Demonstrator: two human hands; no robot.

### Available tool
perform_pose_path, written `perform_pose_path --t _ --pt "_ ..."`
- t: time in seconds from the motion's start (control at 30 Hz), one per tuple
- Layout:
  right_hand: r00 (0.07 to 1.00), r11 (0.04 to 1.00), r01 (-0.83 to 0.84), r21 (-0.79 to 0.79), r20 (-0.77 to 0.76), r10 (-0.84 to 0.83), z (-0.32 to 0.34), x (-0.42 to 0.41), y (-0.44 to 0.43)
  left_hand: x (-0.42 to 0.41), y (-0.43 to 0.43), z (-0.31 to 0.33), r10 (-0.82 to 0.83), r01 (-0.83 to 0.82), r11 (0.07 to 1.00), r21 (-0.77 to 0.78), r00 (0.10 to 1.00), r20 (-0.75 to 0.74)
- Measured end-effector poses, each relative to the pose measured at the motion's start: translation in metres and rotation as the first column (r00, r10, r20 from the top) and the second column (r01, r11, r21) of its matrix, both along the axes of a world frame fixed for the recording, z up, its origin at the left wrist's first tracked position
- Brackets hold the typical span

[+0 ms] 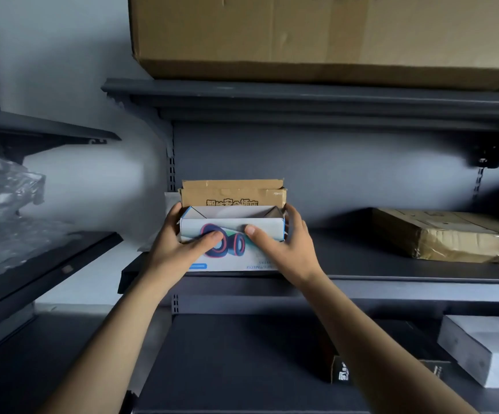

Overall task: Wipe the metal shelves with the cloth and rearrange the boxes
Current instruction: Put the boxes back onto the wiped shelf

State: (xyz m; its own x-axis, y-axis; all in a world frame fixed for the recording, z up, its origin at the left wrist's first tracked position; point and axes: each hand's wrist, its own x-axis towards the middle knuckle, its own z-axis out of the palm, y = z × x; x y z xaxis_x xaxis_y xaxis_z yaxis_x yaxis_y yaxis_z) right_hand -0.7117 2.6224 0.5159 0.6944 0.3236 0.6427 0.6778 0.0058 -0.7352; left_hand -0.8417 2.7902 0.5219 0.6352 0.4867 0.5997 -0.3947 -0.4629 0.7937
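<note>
A white printed cardboard box (232, 231) (open at the top) is gripped at its sides by the left hand (179, 245) and right hand (284, 245) on the dark grey metal shelf (361, 268); a brown cardboard box (233, 194) stands just behind it.

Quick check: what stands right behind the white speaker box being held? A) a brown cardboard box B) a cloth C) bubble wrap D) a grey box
A: the brown cardboard box stands just behind the white speaker box that the left hand and right hand grip.
</note>
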Motion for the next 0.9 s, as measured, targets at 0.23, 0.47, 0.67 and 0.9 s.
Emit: perform_pose_path --t 0.23,0.47,0.67,0.9 --pt "1.0 1.0 -0.008 0.01 -0.006 0.008 0.0 -0.041 -0.06 -0.032 -0.059 -0.005 -0.023 0.024 0.999 -0.041 0.999 0.036" --pt "0.999 0.999 -0.01 0.048 -0.035 0.012 -0.009 -0.079 -0.122 -0.07 -0.125 -0.006 -0.02 0.024 0.996 -0.088 0.999 0.048" --pt "0.995 0.996 -0.059 0.069 -0.078 0.064 -0.031 -0.11 -0.164 -0.104 -0.168 -0.019 -0.04 0.044 0.994 -0.095 0.999 0.035" --pt "0.995 0.999 0.009 -0.032 -0.1 -0.012 -0.071 -0.133 -0.191 -0.126 -0.192 -0.057 -0.034 0.024 0.989 -0.146 0.998 -0.061"
